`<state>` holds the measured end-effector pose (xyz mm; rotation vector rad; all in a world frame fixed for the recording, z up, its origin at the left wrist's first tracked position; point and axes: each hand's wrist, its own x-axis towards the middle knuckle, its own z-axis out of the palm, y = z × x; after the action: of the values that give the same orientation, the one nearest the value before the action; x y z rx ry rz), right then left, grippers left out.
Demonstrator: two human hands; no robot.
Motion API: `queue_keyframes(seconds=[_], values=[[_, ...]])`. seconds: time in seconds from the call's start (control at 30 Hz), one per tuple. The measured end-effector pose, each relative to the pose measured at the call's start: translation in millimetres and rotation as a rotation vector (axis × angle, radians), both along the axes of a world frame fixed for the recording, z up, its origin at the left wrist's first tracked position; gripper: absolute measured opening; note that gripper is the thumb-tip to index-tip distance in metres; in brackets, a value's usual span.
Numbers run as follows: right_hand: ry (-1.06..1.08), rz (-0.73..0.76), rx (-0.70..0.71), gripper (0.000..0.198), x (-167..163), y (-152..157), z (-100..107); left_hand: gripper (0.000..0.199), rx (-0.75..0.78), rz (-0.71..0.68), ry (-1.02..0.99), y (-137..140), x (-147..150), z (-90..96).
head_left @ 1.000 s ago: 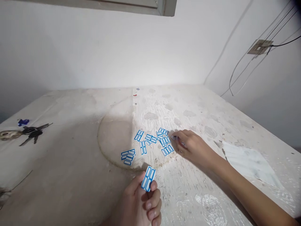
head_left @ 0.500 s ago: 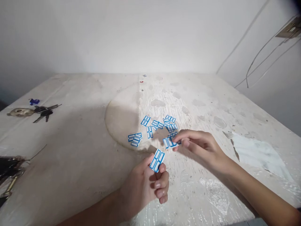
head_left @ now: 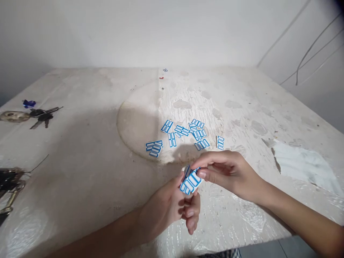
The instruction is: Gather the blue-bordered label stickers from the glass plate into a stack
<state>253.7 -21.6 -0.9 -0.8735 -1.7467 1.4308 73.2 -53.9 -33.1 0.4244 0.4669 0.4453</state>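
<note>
Between thumb and fingers, my left hand [head_left: 172,208] holds a small white label sheet with blue-outlined boxes [head_left: 185,187]. My right hand [head_left: 231,173] pinches a similar label sheet [head_left: 192,180] by its upper right edge, and this piece lies over the one in my left hand. Just beyond my hands, several more such pieces lie scattered: an overlapping pair [head_left: 154,148] on the left, a cluster [head_left: 198,134] in the middle and a single piece [head_left: 220,142] to the right. Whether my left hand holds more than one sheet I cannot tell.
Keys with a pale fob [head_left: 14,116] lie at the left beside a purple scrap [head_left: 29,104]. Nearer on that side is a dark item with a metal clasp [head_left: 13,193]. A torn white sheet [head_left: 303,165] lies on the right of the table [head_left: 88,172]. Cables hang by the wall [head_left: 309,50].
My right hand has lifted its label sheet from the scattered pieces and brought it down onto the sheet in my left hand. The view has shifted slightly.
</note>
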Motion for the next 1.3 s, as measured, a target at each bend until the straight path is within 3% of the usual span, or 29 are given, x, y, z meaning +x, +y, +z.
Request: queue_keyframes(seconds=[0.4,0.73,0.87,1.0,1.07,1.3], values=[[-0.109,0.079,0.208,0.026,-1.4,-3.6,-0.6,0.043,0.079,-0.037,0.017,-2.5,1.1,0.9],[-0.148,0.004,0.353,0.029,-4.7,-5.4,-5.5,0.052,0.125,-0.053,0.051,-2.6,1.8,4.7],[-0.170,-0.070,0.238,0.038,-6.4,-5.5,-6.2,0.048,0.095,-0.054,0.040,-3.2,1.6,3.3],[-0.054,0.007,-0.094,0.032,-6.5,-6.4,-7.8,0.049,0.079,-0.048,0.021,-3.9,1.0,1.5],[-0.004,0.035,-0.189,0.029,-6.3,-7.5,-8.4,0.049,0.070,-0.046,0.017,-3.7,1.1,1.1],[0.038,0.043,-0.186,0.023,-6.1,-10.6,-6.1,0.054,0.051,-0.023,0.019,-2.5,2.6,-0.9]])
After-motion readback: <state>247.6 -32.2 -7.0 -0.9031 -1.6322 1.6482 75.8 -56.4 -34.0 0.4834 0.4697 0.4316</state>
